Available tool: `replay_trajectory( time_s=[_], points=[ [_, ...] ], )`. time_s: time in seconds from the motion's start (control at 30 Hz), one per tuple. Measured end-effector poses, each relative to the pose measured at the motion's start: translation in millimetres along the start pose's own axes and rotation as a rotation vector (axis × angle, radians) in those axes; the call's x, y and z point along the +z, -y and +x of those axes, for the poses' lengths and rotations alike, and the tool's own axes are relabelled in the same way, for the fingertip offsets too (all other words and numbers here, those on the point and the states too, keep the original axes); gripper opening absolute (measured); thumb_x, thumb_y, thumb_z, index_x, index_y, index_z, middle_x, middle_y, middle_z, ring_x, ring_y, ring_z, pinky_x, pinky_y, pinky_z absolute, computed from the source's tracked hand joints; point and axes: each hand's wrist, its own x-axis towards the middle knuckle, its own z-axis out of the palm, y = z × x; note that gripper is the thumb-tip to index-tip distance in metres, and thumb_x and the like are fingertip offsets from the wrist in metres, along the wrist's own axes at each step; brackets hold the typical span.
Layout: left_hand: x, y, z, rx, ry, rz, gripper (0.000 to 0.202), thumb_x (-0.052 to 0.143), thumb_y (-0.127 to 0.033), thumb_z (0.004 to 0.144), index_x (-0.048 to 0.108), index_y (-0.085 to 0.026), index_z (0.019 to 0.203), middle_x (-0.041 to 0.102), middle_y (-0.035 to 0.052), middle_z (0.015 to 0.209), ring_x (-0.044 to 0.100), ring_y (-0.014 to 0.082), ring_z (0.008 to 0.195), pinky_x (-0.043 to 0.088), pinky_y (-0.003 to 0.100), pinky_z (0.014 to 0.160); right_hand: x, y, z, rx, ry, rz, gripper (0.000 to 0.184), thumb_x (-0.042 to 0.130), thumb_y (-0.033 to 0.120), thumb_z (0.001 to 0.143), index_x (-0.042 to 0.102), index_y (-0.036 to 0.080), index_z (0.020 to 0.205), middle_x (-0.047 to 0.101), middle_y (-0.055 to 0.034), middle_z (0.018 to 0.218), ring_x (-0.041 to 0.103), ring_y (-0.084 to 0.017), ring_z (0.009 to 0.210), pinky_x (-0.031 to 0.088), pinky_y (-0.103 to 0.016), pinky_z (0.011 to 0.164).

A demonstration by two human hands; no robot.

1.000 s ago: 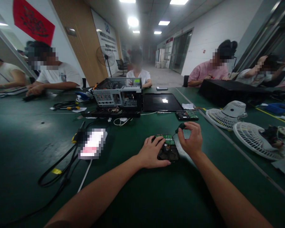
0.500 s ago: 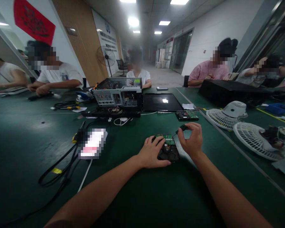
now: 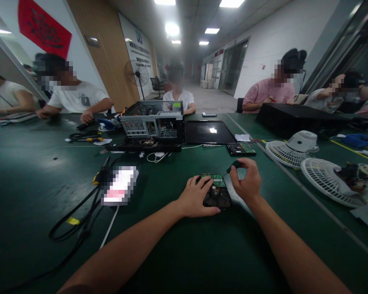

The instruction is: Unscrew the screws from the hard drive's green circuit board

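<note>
From where I stand, the hard drive (image 3: 217, 198) lies flat on the green counter (image 3: 178, 253), between the person's two hands. The left hand (image 3: 198, 196) is laid over its left side, palm down, fingers spread across the top and the thumb stretched along the near edge; it is open, resting on the drive rather than wrapped around it. The hand hides that side, while the green circuit board shows at the far end and the dark casing at the near end.

The right hand (image 3: 247, 179) is raised just beside the drive's right side, apart from it, with thumb and fingers pinching the dark handle of a screwdriver (image 3: 233, 165). The tool slants down to the left, its thin shaft reaching the drive's far right corner; I can't tell whether the tip sits in a screw.

Beyond them, a second drive (image 3: 241, 149) rests near a dark flat panel (image 3: 209, 132), and an opened computer case (image 3: 153, 124) stands farther to the left.
</note>
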Motion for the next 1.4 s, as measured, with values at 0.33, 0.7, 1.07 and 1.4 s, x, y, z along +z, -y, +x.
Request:
replay_trajectory(
  time_s=[0.33,0.7,1.07,1.4],
  points=[
    [2.5,1.2,0.4,0.004,-0.003,0.007,0.111,0.058,-0.09,0.072,0.029,-0.026,0.159,0.035,0.0103,0.16,0.027,0.0476,0.141,0.023,0.065,0.117,-2.7,4.1,3.5,-0.038,0.004,-0.025,0.039,0.068,0.023,0.087,0.052,0.021,0.122,0.06,-0.0098,0.108,0.061,-0.024,0.096,0.056,-0.044,0.084],
    [2.4,0.0,0.3,0.004,-0.009,0.03,0.111,0.058,-0.089,0.072,0.03,-0.026,0.159,0.034,0.0096,0.16,0.029,0.0467,0.14,0.025,0.063,0.117,-2.1,1.9,2.7,-0.039,0.016,-0.02,0.041,0.068,0.022,0.087,0.052,0.021,0.124,0.059,-0.0094,0.107,0.061,-0.025,0.098,0.056,-0.045,0.084],
    [2.7,1.5,0.8,0.0,0.008,0.014,0.11,0.058,-0.089,0.072,0.029,-0.027,0.159,0.033,0.0092,0.16,0.028,0.0481,0.141,0.024,0.065,0.117,-1.2,1.3,4.5,-0.033,-0.022,-0.051,0.042,0.073,0.025,0.085,0.053,0.02,0.121,0.059,-0.0069,0.099,0.059,-0.023,0.091,0.055,-0.042,0.081],
    [3.8,1.6,0.6,0.0,-0.004,0.023,0.11,0.058,-0.089,0.072,0.03,-0.028,0.159,0.035,0.0093,0.16,0.028,0.0472,0.142,0.024,0.064,0.117,-3.5,3.4,6.9,-0.028,-0.033,-0.074,0.037,0.071,0.023,0.086,0.055,0.019,0.119,0.057,-0.0044,0.09,0.058,-0.023,0.09,0.054,-0.042,0.082]
  ],
)
